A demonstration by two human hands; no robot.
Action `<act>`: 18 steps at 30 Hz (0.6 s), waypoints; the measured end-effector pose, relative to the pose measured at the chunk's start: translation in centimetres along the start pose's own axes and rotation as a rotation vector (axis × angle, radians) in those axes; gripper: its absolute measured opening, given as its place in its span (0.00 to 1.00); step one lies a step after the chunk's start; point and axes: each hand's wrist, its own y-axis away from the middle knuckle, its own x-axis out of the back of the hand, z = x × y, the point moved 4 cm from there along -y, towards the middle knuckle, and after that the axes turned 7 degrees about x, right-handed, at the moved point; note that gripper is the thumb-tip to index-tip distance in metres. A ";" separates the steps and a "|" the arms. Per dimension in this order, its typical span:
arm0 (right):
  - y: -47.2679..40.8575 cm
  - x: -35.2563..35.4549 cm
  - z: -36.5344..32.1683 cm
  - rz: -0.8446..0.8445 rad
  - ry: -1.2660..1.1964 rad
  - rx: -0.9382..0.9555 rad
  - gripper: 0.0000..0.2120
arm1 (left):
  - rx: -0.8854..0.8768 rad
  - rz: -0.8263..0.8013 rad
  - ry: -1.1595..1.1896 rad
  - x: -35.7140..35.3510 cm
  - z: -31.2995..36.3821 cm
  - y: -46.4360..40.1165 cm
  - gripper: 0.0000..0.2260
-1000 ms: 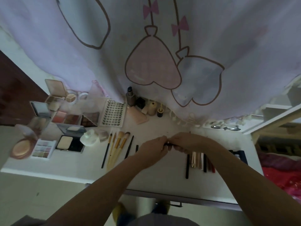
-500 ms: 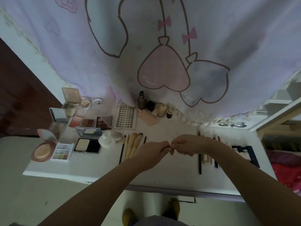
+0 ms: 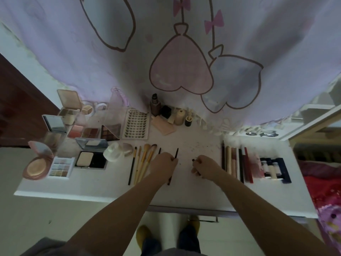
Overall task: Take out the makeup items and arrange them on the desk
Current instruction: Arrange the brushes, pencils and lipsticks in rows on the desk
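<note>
Centrally, left hand (image 3: 163, 164) gripping thin brush (image 3: 175, 156), right hand (image 3: 206, 166) pinching dark cap (image 3: 193, 160), bare desk (image 3: 184, 193) between.

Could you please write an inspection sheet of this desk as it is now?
Surface: white desk, dark specks near the middle.
Job's things: palettes left; brushes in a row; pencils in a row right; bottles at back.
Clutter: lash card.
Hands: left hand holds a thin dark wand; right hand holds a small dark piece.
Cables: nothing seen.
Surroundings: curtain behind; red cloth right.
</note>
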 end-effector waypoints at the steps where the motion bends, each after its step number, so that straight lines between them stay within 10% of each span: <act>1: -0.3 -0.7 -0.3 0.028 0.088 0.017 0.10 | -0.011 0.025 -0.101 0.2 0.1 -0.4 0.16; 8: -2.3 -5.1 -2.2 0.127 0.142 0.013 0.13 | -0.093 0.146 -0.541 -0.2 -1.9 -3.8 0.19; 18: -4.4 -6.3 -3.9 0.125 0.325 0.008 0.15 | -0.024 0.109 -0.546 0.5 -3.1 -5.2 0.20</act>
